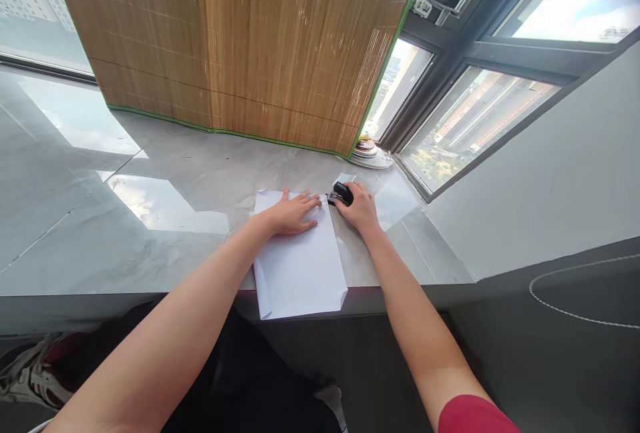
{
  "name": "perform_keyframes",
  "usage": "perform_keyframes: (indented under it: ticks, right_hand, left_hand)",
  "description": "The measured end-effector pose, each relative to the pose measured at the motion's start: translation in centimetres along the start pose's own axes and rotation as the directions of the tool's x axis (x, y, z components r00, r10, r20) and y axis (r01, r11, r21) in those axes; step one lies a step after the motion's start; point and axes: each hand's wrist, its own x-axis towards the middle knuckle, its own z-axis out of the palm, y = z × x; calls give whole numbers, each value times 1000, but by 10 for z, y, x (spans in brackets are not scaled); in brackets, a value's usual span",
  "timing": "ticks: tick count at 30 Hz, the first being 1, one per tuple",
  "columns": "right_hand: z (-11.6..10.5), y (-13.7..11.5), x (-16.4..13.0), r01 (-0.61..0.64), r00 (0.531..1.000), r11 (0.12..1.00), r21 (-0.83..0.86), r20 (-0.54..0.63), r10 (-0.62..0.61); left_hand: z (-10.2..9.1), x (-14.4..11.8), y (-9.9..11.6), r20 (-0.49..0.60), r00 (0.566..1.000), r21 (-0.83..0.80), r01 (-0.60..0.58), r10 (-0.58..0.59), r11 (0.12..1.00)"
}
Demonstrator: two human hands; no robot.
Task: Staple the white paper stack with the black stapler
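White paper lies on the grey marble-look ledge, its lower end sticking out past the front edge. Several folds or curled corners show along its sides. My left hand rests flat on the upper part of the paper, fingers spread. A black stapler is gripped in my right hand, at the paper's upper right corner. The stapler's jaw end points left and meets the paper's edge; whether the paper lies between the jaws I cannot tell. A small pale patch with markings shows beside my left fingertips.
Behind the paper hangs a bamboo blind with green edging. Stacked round plate-like things sit in the corner by the window frame. A white wall rises at right, with a beaded cord below it. The ledge ends in front of my legs.
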Motion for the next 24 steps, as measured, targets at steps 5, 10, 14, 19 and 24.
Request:
perform_keyframes:
  ticks: [5,10,14,19,24]
  right_hand:
    - [-2,6,2,-105,992,993,60,-63,109]
    - [-8,-7,2,-89,958,978,186,-253,135]
    - [-5,-26,-4,39,989,958,283,-151,4]
    - [5,-60,-16,188,967,895,404,81,-240]
    - [15,-94,-29,211,921,857,470,199,-336]
  left_hand:
    - [5,1,-5,-59,998,-4,31,-31,1000]
    - [5,-4,-4,-148,987,49,69,-61,996]
    - [0,-20,-12,-246,951,19,197,-187,980]
    - [-3,-39,-35,-305,894,-32,336,-330,941]
    - [-4,-44,-57,-321,878,-182,311,-355,933]
